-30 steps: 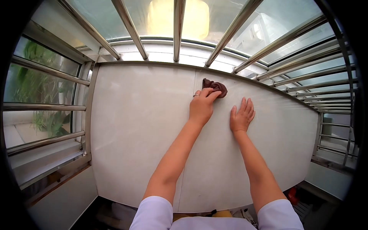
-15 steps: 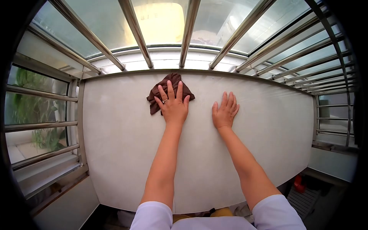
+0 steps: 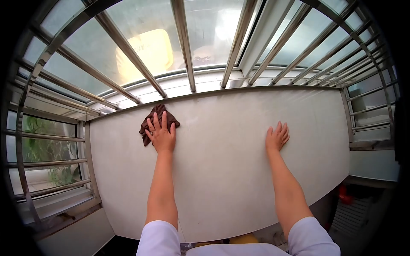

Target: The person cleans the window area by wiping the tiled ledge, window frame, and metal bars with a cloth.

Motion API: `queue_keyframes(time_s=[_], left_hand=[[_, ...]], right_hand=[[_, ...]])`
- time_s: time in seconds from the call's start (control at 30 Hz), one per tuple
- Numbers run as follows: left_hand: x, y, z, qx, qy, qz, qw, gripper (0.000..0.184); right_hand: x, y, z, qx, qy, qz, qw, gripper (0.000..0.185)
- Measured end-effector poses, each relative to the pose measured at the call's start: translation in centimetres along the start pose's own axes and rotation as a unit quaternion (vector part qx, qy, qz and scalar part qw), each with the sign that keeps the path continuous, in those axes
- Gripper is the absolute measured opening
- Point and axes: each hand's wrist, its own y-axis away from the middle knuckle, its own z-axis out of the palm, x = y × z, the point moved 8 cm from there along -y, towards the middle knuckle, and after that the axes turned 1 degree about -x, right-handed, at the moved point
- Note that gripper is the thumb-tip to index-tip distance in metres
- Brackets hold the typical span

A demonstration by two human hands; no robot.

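My left hand (image 3: pixel 162 138) lies flat on a crumpled dark brown cloth (image 3: pixel 168 116), fingers spread and a ring on one of them. It presses the cloth against the pale, smooth surface (image 3: pixel 218 170) close to its far edge, left of the middle. Well to the right, my right hand (image 3: pixel 277 136) rests on the same surface with its fingers stretched out and close together, nothing under it that I can see. The cloth's middle is hidden under my left hand.
Metal bars (image 3: pixel 184 47) line the far edge and both sides, with window glass behind them. A yellow object (image 3: pixel 147 49) shows blurred through the far glass. Plants (image 3: pixel 51 145) are outside on the left. A red item (image 3: pixel 345 195) lies below at the right.
My left hand and the cloth have moved left along the far edge. My right hand has shifted right, so the hands are wider apart. The camera view has also turned and tilted.
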Motion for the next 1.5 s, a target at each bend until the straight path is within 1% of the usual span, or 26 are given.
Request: queue_keyframes(time_s=[0.13, 0.23, 0.27, 0.33, 0.4, 0.43, 0.47, 0.53, 0.6, 0.63, 0.67, 0.7, 0.73, 0.77, 0.8, 0.87, 0.9, 0.97, 1.0, 1.07, 1.13, 1.2, 1.23, 1.27, 1.33, 1.5], left_hand=[[1.2, 0.6, -0.6, 0.011, -0.007, 0.055, 0.998, 0.065], [5.1, 1.8, -0.5, -0.012, 0.001, 0.243, 0.97, 0.065], [6.8, 2.5, -0.7, 0.012, 0.04, 0.291, 0.956, 0.057], [11.1, 2.3, -0.9, -0.006, 0.043, 0.4, 0.915, 0.05], [15.0, -0.1, -2.7, -0.035, 0.139, 0.376, 0.916, 0.05], [16.8, -1.8, -4.9, 0.011, 0.206, 0.339, 0.918, 0.053], [18.0, -3.7, -6.7, 0.101, 0.224, 0.32, 0.915, 0.054], [18.7, -8.4, -6.1, -0.021, 0.44, 0.117, 0.89, 0.052], [20.4, -12.2, -5.5, -0.004, 0.524, 0.147, 0.839, 0.05], [21.3, -13.7, -5.2, -0.037, 0.426, 0.143, 0.892, 0.045], [22.2, -15.0, -3.8, -0.082, 0.393, 0.156, 0.902, 0.04], [23.1, -15.8, -2.3, -0.147, 0.421, 0.133, 0.885, 0.036], [23.9, -16.3, -1.0, -0.213, 0.445, 0.108, 0.863, 0.032], [24.5, -16.6, 0.8, -0.285, 0.524, 0.063, 0.8, 0.031], [25.6, -16.5, 1.3, -0.341, 0.541, 0.068, 0.766, 0.037], [27.5, -17.1, 2.3, -0.393, 0.493, 0.18, 0.755, 0.044], [28.0, -17.3, 1.9, -0.398, 0.491, 0.183, 0.753, 0.044], [29.7, -15.5, 1.9, -0.551, 0.515, 0.123, 0.645, 0.049], [30.1, -15.9, 2.4, -0.555, 0.514, 0.124, 0.642, 0.049], [31.7, -15.5, 3.5, -0.614, 0.498, 0.173, 0.587, 0.051], [32.2, -16.0, 4.9, -0.618, 0.459, 0.206, 0.604, 0.051], [32.9, -15.7, 5.6, -0.609, 0.387, 0.302, 0.623, 0.052], [32.6, -16.0, 6.2, -0.592, 0.349, 0.302, 0.661, 0.053], [33.1, -16.0, 6.5, -0.594, 0.35, 0.303, 0.658, 0.053], [33.6, -15.5, 6.9, -0.538, 0.187, 0.426, 0.703, 0.051], [32.4, -16.3, 6.6, -0.523, 0.095, 0.438, 0.725, 0.044]], right_hand=[[0.5, 1.1, -0.6, -0.016, 0.03, 0.017, 0.999, 0.057], [0.3, 0.4, -1.1, 0.002, 0.021, 0.003, 1.0, 0.057], [0.4, 0.5, -1.1, -0.012, 0.023, 0.007, 1.0, 0.058], [0.1, 0.2, -0.8, -0.024, 0.014, 0.015, 1.0, 0.059], [0.3, 0.4, -0.8, -0.015, 0.007, 0.012, 1.0, 0.06], [0.5, 0.4, -0.7, -0.015, 0.003, 0.019, 1.0, 0.06], [0.4, 0.3, -0.7, -0.02, 0.004, 0.018, 1.0, 0.061], [0.4, 0.3, -0.9, -0.027, 0.005, 0.02, 0.999, 0.061], [0.3, 0.3, -1.0, -0.021, 0.001, 0.015, 1.0, 0.062], [0.4, 0.3, -0.9, -0.022, 0.0, 0.02, 1.0, 0.062], [0.5, 0.4, -0.7, -0.023, -0.001, 0.017, 1.0, 0.063], [0.5, 0.3, -0.7, -0.023, -0.001, 0.015, 1.0, 0.063], [0.7, 0.3, -0.6, -0.024, -0.002, 0.023, 0.999, 0.063], [0.6, 0.3, -0.7, -0.022, 0.0, 0.021, 1.0, 0.063], [0.5, 0.3, -0.7, -0.021, 0.004, 0.018, 1.0, 0.064], [0.5, 0.3, -0.7, -0.019, -0.001, 0.02, 1.0, 0.064], [0.6, 0.4, -0.8, -0.018, -0.004, 0.018, 1.0, 0.064], [0.7, 0.4, -0.9, -0.024, -0.008, 0.023, 0.999, 0.064], [0.6, 0.4, -0.9, -0.029, -0.014, 0.024, 0.999, 0.063], [0.7, 0.4, -0.8, -0.025, -0.014, 0.024, 0.999, 0.063], [0.7, 0.4, -0.8, -0.02, -0.013, 0.023, 0.999, 0.063], [0.6, 0.4, -0.8, -0.014, -0.015, 0.02, 1.0, 0.062], [0.6, 0.3, -0.9, -0.014, -0.012, 0.021, 1.0, 0.062], [0.5, 0.2, -1.0, -0.012, -0.009, 0.019, 1.0, 0.062], [0.3, 1.0, -1.1, -0.017, -0.007, 0.017, 1.0, 0.062], [0.4, 0.5, -1.0, -0.019, -0.001, 0.024, 1.0, 0.062]])
